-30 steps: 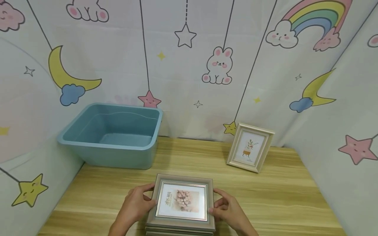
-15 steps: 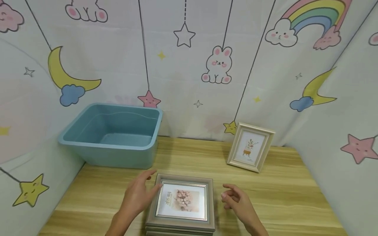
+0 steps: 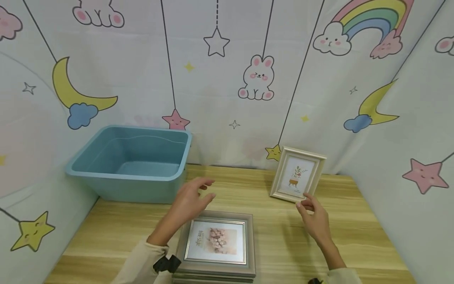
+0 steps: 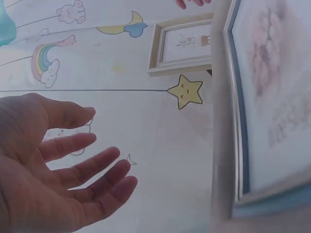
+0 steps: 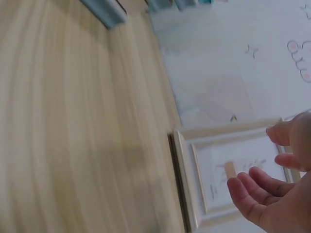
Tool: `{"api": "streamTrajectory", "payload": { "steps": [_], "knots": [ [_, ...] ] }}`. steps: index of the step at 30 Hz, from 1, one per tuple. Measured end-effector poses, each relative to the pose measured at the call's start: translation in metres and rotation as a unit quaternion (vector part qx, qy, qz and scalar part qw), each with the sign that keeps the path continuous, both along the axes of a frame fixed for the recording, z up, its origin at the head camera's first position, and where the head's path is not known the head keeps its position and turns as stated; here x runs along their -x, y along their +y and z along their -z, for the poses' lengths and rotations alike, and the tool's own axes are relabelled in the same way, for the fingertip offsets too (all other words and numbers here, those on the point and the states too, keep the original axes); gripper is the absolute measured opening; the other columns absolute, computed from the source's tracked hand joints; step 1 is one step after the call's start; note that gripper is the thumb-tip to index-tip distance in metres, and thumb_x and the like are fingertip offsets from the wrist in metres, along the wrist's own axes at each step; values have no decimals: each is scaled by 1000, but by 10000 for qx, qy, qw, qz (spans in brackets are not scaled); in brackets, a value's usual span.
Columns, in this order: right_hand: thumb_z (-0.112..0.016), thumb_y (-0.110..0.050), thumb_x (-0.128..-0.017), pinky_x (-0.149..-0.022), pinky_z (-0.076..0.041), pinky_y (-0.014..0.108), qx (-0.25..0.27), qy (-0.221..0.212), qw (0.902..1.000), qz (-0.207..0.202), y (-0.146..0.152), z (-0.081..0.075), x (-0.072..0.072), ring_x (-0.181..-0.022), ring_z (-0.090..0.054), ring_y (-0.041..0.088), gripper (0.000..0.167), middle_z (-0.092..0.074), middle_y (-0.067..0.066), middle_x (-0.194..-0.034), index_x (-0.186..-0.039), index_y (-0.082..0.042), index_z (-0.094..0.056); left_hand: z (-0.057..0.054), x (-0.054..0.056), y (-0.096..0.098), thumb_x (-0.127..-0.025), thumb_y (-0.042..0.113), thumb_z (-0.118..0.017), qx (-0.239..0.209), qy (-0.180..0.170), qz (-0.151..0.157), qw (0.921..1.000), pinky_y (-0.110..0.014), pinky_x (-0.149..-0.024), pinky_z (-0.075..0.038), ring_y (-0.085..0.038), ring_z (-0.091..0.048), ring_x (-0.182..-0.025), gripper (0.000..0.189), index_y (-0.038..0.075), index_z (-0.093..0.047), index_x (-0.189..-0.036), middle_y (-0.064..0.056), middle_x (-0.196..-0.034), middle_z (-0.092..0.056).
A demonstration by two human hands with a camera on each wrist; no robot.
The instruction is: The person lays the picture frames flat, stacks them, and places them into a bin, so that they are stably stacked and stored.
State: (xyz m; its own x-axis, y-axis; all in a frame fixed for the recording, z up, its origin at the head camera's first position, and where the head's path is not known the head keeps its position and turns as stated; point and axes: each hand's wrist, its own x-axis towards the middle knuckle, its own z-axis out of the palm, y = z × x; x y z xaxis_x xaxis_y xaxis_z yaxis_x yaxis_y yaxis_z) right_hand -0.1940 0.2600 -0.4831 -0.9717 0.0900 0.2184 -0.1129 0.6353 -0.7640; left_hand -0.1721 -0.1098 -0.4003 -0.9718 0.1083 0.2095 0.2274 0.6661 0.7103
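A cream picture frame [image 3: 281, 188] with a potted-plant print stands propped up at the back right. My right hand [image 3: 315, 221] is just in front of its lower edge, fingers loosely bent and holding nothing; in the right wrist view the fingers [image 5: 252, 194] overlap the picture frame [image 5: 184, 174]. Near the front lies a stack of picture frames [image 3: 250, 244], the top one showing a pink flower print. Over the far left corner of that stack hovers my left hand [image 3: 191, 199], fingers spread and relaxed. The left wrist view shows the left palm [image 4: 29, 184] with nothing in it.
A blue plastic tub [image 3: 124, 176] stands at the back left, with no contents showing. The wood-grain table [image 3: 227, 185] meets a white cloth backdrop [image 3: 198, 90] printed with stars, moons and rabbits.
Both hands have let go of the stack's top frame. The right hand has moved forward and right to the standing frame; the left has risen forward over the stack's far corner.
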Motion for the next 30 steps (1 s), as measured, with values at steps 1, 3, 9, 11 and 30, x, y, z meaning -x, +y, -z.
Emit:
{"api": "streamTrajectory", "payload": {
  "steps": [1, 3, 9, 11, 30],
  "knots": [
    [-62, -13, -98, -72, -49, 10, -40, 55, 9999, 75, 5, -1, 4, -107, -65, 39, 48, -65, 25, -117, -141, 3, -49, -1, 6, 3, -90, 12, -73, -76, -56, 116, 9999, -45, -88, -56, -30, -65, -109, 35, 7, -67, -125, -11, -120, -69],
    [-63, -10, -97, -73, -47, 7, -16, 176, 9996, 235, 13, -3, 13, -108, -64, 40, 49, -63, 27, -119, -142, 2, -49, -2, 20, 11, -92, 11, -71, -250, -214, 366, 9988, -44, -89, -56, -30, -65, -109, 33, 7, -67, -125, -11, -120, -70],
    [-63, -5, -95, -86, -57, 31, -124, 468, 9978, 449, 36, -8, 33, -117, -54, 44, 58, -53, 30, -125, -148, 3, -41, 6, 62, 35, -96, 9, -65, -845, -580, 1030, 9894, -44, -93, -55, -31, -66, -109, 30, 3, -67, -124, -17, -119, -70],
    [-63, -7, -95, -93, -54, 52, -158, 513, 9978, 381, 43, -11, 39, -123, -47, 47, 64, -48, 33, -132, -152, 2, -34, 9, 74, 43, -96, 10, -64, -886, -605, 1168, 9873, -45, -92, -55, -30, -66, -109, 29, 4, -67, -124, -17, -119, -70],
    [-62, -4, -95, -101, -37, 73, -548, 246, 9975, -374, 71, -34, 92, -132, -38, 61, 91, -26, 41, -152, -161, -9, 0, 43, 142, 135, -101, 9, -52, -1112, -1552, 2281, 9547, -48, -111, -44, -37, -47, -138, 51, 6, -42, -151, -17, -153, -46]
  ]
}}
